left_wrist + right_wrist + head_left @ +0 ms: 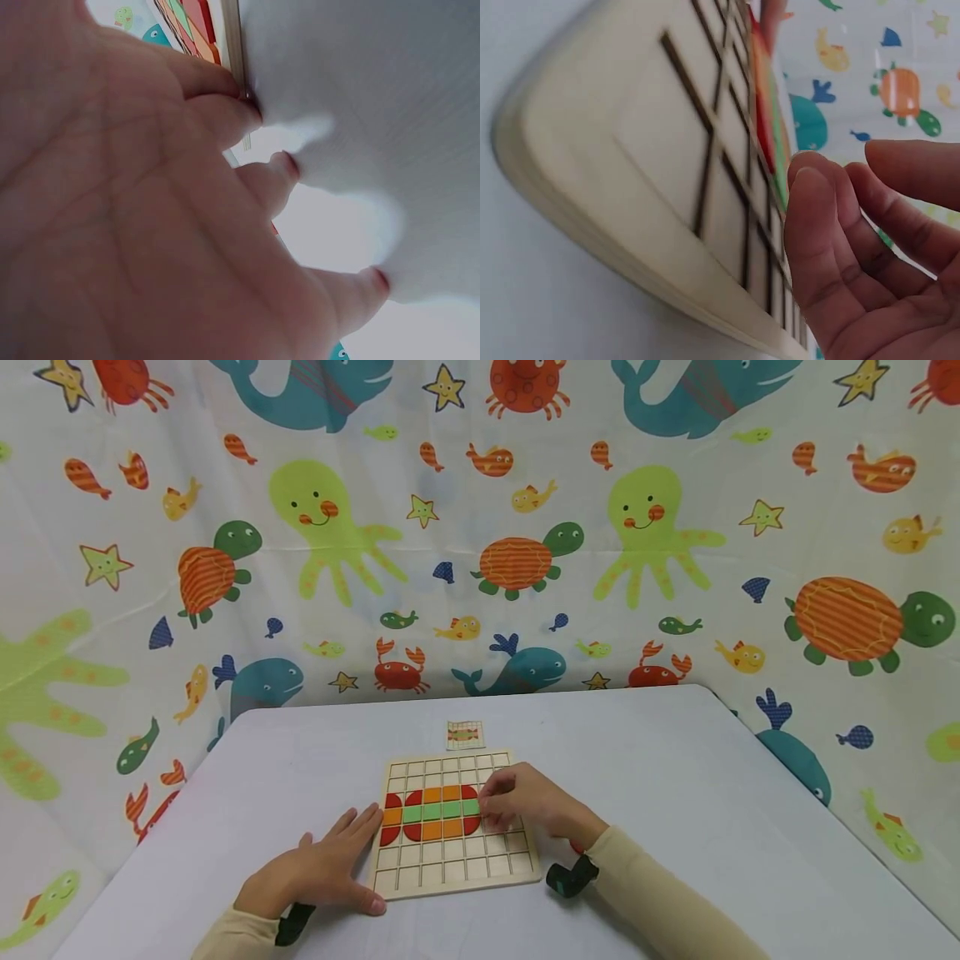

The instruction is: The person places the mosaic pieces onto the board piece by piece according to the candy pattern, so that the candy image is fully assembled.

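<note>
A wooden grid board (457, 860) lies on the white table (675, 793). Red, orange and green tiles (431, 814) fill part of its middle rows. My left hand (322, 868) lies flat on the table with spread fingers, its thumb and fingertips against the board's left edge (232, 37). My right hand (525, 802) rests over the board's right side, its bent fingers touching the right end of the coloured rows. In the right wrist view the fingers (870, 255) are loosely curved beside the board (667, 150) and the tiles (769, 127), with nothing visible between them.
A small pattern card (465, 735) lies just beyond the board's far edge. A sea-animal curtain (480, 527) hangs behind and around the table. Black wrist straps (573, 877) sit on both forearms.
</note>
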Demonstrator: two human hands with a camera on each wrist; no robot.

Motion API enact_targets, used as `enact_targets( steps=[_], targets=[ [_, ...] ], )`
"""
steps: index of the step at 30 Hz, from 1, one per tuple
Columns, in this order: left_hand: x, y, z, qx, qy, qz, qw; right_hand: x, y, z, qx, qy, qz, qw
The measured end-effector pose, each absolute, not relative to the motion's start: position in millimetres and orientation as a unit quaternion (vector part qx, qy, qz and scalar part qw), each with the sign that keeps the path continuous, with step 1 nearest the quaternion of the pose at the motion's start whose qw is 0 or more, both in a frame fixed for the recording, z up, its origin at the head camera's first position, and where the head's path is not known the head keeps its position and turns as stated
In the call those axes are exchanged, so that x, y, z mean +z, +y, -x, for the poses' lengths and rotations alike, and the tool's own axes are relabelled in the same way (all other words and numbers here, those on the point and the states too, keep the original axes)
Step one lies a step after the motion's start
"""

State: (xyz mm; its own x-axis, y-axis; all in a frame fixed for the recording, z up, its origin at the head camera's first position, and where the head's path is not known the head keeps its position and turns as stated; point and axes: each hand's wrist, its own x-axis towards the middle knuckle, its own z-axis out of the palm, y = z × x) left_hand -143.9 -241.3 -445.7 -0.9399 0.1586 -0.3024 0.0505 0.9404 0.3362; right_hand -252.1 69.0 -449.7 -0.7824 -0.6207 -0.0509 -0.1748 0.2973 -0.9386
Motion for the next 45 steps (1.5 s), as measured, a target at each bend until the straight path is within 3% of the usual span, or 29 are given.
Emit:
enact_targets(
  steps=[18, 28, 33, 45],
  targets=[
    [-445.5, -240.7, 144.2, 0.164, 0.970, -0.054, 0.170, -427.9, 149.1, 274.6, -0.477, 0.818, 0.262, 0.186],
    [-445.9, -242.5, 143.4, 0.164, 0.970, -0.057, 0.168, -435.9, 182.8, 274.0, -0.366, 0.841, 0.342, 0.203],
    [-445.1, -240.2, 142.4, 0.165, 0.971, -0.054, 0.167, -436.9, 191.0, 273.7, -0.342, 0.835, 0.366, 0.226],
    [-445.4, -239.8, 142.9, 0.172, 0.970, -0.052, 0.166, -446.4, 186.5, 276.6, -0.306, 0.855, 0.356, 0.220]
  ],
)
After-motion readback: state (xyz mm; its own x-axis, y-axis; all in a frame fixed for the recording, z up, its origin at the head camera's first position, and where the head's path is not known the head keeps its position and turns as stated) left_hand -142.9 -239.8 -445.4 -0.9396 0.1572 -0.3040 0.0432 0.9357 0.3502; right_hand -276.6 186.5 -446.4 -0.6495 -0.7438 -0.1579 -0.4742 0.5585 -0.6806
